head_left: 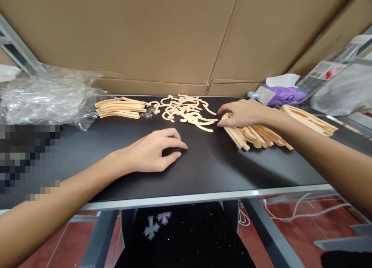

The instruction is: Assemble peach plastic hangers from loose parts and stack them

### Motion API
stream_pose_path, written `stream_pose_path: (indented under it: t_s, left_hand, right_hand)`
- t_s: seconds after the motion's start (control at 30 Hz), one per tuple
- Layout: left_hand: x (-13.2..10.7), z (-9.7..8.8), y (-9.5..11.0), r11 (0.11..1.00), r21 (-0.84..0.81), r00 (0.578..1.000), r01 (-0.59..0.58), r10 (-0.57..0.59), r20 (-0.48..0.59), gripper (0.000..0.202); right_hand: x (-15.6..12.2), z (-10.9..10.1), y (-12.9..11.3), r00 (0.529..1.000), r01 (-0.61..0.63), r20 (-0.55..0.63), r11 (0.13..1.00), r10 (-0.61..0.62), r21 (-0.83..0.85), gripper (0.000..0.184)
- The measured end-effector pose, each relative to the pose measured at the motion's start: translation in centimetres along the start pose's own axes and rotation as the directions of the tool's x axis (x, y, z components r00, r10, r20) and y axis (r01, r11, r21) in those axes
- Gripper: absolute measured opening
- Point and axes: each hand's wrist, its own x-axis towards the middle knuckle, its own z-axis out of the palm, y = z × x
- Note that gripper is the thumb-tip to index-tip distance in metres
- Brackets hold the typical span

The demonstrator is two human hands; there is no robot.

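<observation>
My left hand (158, 150) rests on the black tabletop (200, 171), its fingers loosely curled and apart with nothing between them. To the right, my right hand (242, 112) is over the left end of a pile of flat, pale beige strips (255, 135). Its thumb and fingers are spread around the end of a strip, and I see no firm grip. Between the hands, farther back, lies a tangled heap of thin, curved beige pieces (186, 110). A neat stack of similar strips (120, 107) is at the back left.
Clear plastic bags (49, 97) lie at the left rear. A purple tissue pack (285, 93) is behind my right forearm. More beige strips (309, 121) lie at the far right. Brown cardboard (145, 35) walls the back, and a metal edge (186, 199) runs along the front.
</observation>
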Motion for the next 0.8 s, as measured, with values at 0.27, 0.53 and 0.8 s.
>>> stream_pose_path:
  t_s: [0.27,0.53,0.8]
  left_hand:
    - [0.0,-0.2,0.1,1.0,0.02,1.0,-0.007,0.007,0.014,0.029]
    - [0.1,-0.2,0.1,0.999,0.034,1.0,-0.005,0.004,0.03,0.031]
    - [0.0,-0.5,0.2,0.998,0.057,0.999,-0.015,0.013,0.034,0.031]
  right_hand:
    - [0.1,-0.7,-0.5,0.999,-0.005,-0.031,0.997,0.008,0.08,0.063]
    - [0.1,-0.7,-1.4,0.996,-0.065,-0.06,0.998,0.066,0.028,0.065]
    - [-0.8,-1.9,-2.2,0.995,-0.102,0.02,0.995,0.102,-0.009,0.077]
